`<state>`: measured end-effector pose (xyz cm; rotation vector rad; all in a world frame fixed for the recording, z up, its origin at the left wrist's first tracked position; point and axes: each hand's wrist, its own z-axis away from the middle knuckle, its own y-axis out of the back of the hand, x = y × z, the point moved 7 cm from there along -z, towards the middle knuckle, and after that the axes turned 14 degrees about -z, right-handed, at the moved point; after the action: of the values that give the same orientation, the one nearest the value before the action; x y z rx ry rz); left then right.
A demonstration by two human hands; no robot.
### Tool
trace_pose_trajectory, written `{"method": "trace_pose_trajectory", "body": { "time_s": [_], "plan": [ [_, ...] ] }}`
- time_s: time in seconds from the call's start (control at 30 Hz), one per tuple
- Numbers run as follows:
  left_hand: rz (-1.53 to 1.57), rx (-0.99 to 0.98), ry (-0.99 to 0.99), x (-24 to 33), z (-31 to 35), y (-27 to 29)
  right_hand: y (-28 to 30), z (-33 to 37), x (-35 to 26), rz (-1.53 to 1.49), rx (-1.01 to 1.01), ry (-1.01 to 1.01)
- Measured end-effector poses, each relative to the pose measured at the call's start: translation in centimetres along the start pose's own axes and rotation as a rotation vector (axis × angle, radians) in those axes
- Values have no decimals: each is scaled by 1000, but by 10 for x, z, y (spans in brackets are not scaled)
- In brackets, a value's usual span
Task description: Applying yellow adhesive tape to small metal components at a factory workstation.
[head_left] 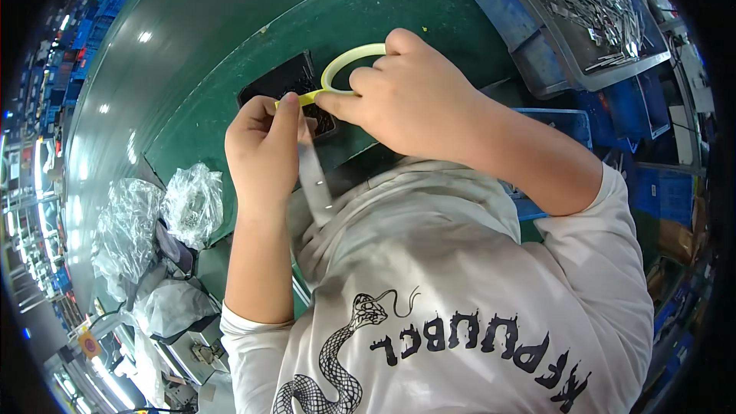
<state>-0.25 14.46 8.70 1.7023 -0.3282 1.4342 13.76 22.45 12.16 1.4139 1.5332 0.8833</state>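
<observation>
My right hand grips a roll of yellow tape by its rim, over the green work surface. A short length of tape is drawn off towards my left hand, which pinches its end between thumb and fingers. The same hand also holds a flat metal strip that hangs down towards my lap; its upper end is hidden by the fingers. Beneath the hands lies a black tray with small dark pieces in it, partly covered by my left hand and the tape.
A grey bin heaped with thin metal strips stands at the far right. Crumpled clear plastic bags lie at the left edge of the table. Blue bins sit to the right, partly behind my right arm.
</observation>
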Motion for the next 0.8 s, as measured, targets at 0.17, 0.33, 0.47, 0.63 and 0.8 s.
{"method": "trace_pose_trajectory", "body": {
  "time_s": [0.17,0.33,0.47,0.63,0.8],
  "plan": [
    [-249,-28,50,0,-12,0,-9,-6,12,29,-55,-59],
    [-196,-37,88,-5,-19,-4,-18,-7,17,52,-30,-45],
    [-294,-55,71,-12,-25,-6,-27,-6,22,6,-28,-61],
    [-382,-54,124,-17,-30,-7,-41,0,29,6,-41,-84],
    [-175,-115,139,-16,-21,-8,-53,20,38,29,7,-68]
  ]
}}
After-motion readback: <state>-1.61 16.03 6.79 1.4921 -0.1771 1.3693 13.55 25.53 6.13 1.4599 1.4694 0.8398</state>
